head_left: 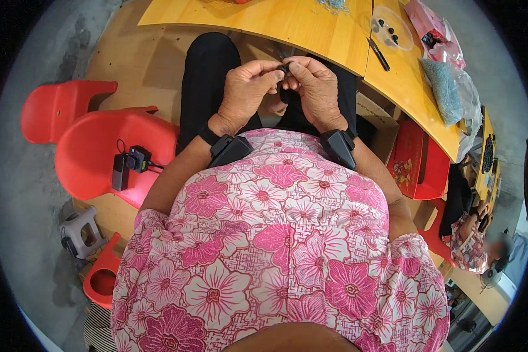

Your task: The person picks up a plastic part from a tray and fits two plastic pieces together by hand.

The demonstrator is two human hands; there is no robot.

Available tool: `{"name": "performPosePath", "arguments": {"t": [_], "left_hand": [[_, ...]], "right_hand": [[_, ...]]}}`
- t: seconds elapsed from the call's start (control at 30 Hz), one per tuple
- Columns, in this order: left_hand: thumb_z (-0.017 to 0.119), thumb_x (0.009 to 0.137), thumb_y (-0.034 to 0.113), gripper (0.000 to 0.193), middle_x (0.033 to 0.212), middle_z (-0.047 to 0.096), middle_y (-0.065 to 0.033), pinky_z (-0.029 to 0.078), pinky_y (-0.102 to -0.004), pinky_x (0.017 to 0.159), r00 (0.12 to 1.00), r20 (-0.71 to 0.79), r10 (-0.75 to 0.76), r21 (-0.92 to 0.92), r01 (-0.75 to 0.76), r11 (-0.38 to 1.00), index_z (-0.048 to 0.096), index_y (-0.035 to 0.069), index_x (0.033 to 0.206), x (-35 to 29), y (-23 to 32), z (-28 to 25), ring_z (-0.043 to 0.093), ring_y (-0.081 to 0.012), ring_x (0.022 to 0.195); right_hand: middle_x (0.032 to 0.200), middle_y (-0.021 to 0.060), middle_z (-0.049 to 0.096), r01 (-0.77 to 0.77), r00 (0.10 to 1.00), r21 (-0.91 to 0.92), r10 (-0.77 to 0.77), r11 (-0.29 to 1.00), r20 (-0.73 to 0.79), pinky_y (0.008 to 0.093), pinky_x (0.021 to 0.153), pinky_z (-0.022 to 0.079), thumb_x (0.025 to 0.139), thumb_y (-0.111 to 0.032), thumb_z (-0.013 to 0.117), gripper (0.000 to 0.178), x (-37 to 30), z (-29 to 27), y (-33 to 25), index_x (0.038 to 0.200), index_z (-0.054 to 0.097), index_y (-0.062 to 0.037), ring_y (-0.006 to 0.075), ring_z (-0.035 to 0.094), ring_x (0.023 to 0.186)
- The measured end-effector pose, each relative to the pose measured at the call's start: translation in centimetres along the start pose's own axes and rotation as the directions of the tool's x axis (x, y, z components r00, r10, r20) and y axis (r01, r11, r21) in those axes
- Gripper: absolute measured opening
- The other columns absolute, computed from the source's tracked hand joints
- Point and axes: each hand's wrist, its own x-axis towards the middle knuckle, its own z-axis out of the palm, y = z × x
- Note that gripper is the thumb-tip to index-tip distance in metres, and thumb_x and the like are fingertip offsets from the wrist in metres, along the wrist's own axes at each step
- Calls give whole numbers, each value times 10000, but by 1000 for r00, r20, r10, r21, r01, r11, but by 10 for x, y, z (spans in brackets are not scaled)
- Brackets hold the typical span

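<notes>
Both hands meet above my lap, just in front of the yellow table's near edge. Between their fingertips is a small black piece (284, 68), too small and too covered by fingers to name. My left hand (246, 91) pinches it from the left with thumb and forefinger. From the other side my right hand (318, 88) also closes on it, thumb on top. Each wrist wears a black strapped device.
The yellow table (299, 23) carries a clear round tub (391, 28) with black pieces, a black pen-like tool (379, 55) and a bag of grey-blue bits (442, 88). Red chairs (88, 152) stand at left, a red box (416, 158) at right. Another person (469, 234) sits far right.
</notes>
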Motion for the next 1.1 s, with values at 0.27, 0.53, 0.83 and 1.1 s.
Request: {"name": "performPosePath", "arguments": {"t": [0.27,0.53,0.83,1.1], "left_hand": [[622,890,112,210,809,614,-14,473,-191,629,1000,-2,-9,5,9,1000,626,-22,1051,0,-3,0,548,-56,696],[626,889,125,198,807,611,-13,467,-188,623,998,-10,-58,-27,58,998,629,-12,1032,-1,-6,0,542,-57,684],[607,903,123,189,831,614,-16,463,-195,645,991,0,-138,-164,136,977,615,2,1049,-1,-9,-3,545,-71,698],[598,910,117,190,877,616,-31,476,-227,692,977,65,-201,-257,211,943,605,7,1065,-4,-8,-5,545,-83,734]], "right_hand": [[716,18,605,30,999,11,-30,999,-32,210,566,457,892,-70,597,111,-1,1,2,947,656,7,78,539,616],[692,21,598,91,994,-210,-100,973,-36,189,457,444,889,-88,606,82,-5,1,4,913,655,-26,59,546,578],[771,54,615,389,914,-544,-384,743,129,224,558,466,847,-34,627,122,-2,-8,-1,954,665,9,114,581,650],[795,93,629,517,844,-650,-459,556,278,241,646,478,797,14,645,142,-1,-4,-15,936,676,15,158,605,724]]}}
